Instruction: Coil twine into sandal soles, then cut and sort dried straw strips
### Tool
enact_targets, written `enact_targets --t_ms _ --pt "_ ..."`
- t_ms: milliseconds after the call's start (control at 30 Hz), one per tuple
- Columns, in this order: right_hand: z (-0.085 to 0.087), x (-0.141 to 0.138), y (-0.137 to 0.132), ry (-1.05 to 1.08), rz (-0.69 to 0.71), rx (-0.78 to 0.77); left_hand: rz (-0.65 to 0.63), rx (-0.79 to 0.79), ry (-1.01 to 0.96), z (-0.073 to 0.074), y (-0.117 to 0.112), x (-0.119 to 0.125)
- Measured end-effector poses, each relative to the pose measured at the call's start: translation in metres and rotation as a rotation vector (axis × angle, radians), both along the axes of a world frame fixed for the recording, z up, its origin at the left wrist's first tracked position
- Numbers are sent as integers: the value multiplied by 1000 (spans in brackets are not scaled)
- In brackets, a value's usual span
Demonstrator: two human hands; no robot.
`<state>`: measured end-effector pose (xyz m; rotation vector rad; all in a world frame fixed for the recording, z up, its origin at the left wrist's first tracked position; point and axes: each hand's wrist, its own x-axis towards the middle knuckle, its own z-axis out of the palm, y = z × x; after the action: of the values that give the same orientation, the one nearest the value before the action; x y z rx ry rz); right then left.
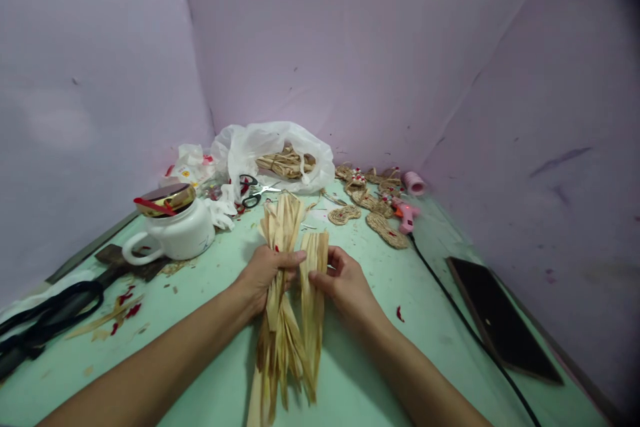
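Observation:
My left hand (265,275) is closed around a thick bundle of dried straw-coloured leaf strips (281,227) that fans out above and below the fist. My right hand (345,280) pinches a smaller flat strip bundle (315,260) beside it, thumb and fingers pressed on its sides. Both bundles hang down over the pale green table (200,320) toward me.
A white teapot with a gold lid (175,223) stands at left. Scissors (255,192) and a plastic bag of strips (280,157) lie behind. Woven straw shapes (385,227), a pink glue gun (406,215) with its black cord, and a dark board (500,320) are at right.

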<state>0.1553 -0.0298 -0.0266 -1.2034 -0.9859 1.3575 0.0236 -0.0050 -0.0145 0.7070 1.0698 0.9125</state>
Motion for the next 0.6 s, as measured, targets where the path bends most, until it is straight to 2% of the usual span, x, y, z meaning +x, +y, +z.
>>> enact_targets --t_ms 67,167,267,433,600 --pt "3 -2 -2 25 28 -12 -8 17 3 0 -4 3" --pt "7 -3 -5 96 49 -107 49 -6 19 2 -6 6" --pt "10 1 -3 120 21 -193 85 -3 23 6 -3 4" --pt "10 11 5 106 -33 -241 74 12 40 6 4 -2" --pt "9 14 6 151 79 -235 52 14 32 7 2 0"
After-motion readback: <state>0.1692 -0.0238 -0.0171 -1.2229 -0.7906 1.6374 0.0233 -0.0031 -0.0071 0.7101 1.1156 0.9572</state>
